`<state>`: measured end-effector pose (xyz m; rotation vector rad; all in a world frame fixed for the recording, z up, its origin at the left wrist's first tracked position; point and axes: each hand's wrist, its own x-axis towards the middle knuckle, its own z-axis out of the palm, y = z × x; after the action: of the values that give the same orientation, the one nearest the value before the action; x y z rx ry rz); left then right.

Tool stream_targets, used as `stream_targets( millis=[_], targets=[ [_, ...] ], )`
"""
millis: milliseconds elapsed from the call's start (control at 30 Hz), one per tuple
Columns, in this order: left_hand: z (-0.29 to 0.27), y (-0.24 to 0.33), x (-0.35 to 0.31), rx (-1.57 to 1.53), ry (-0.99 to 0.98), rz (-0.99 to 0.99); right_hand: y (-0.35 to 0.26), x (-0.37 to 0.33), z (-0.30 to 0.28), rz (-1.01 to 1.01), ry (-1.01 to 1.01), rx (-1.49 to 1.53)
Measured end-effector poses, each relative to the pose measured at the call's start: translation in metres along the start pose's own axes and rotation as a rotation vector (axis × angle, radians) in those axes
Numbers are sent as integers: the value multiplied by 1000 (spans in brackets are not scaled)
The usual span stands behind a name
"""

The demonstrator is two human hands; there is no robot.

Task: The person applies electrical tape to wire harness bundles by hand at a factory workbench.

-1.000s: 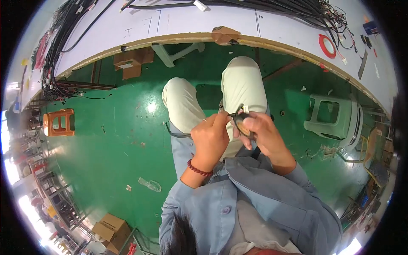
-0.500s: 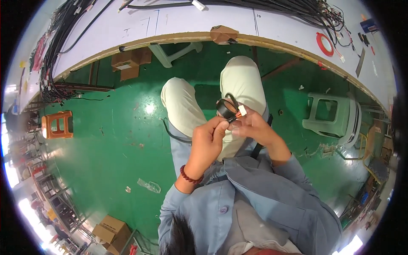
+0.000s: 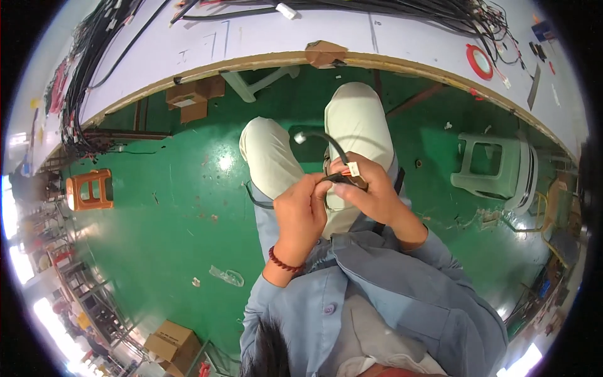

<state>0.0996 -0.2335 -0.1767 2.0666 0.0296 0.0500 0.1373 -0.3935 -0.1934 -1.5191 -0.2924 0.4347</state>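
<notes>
A black cable is held over my lap between both hands. One end arcs out past my knees to a white connector; another white connector with short orange-red wires sits by my right fingers. My left hand pinches a dark strand of it between thumb and fingers. Curled round the same spot, my right hand keeps the cable under its thumb. A brown and black curved edge shows beneath the right fingers; most of it is hidden, so I cannot tell what it is.
Ahead stands a white worktop with bundles of black cables and a red tape roll. An orange stool is on the left, pale green stacked stools on the right. Cardboard boxes stand on the green floor.
The black ring seen between my hands has dropped mostly out of sight. The cable's loop has swung out, its white-tipped end now pointing up and left. My right hand has closed further over the cable.
</notes>
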Motion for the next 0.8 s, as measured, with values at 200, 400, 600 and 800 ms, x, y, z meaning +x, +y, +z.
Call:
stream_targets(
  millis=[200,400,600,800],
  targets=[
    [17,-36,5,261,168,306,13,-7,8,358,58,351],
    [0,-98,22,130,207,-97,-38,-21,-23,130,-272,618],
    [-19,-11,29,-627,74,-243,-111,66,-99,-782,674,-1123],
    [-27,23,47,-974,-141,-240,-86,112,-134,-582,671,-1432]
  ],
)
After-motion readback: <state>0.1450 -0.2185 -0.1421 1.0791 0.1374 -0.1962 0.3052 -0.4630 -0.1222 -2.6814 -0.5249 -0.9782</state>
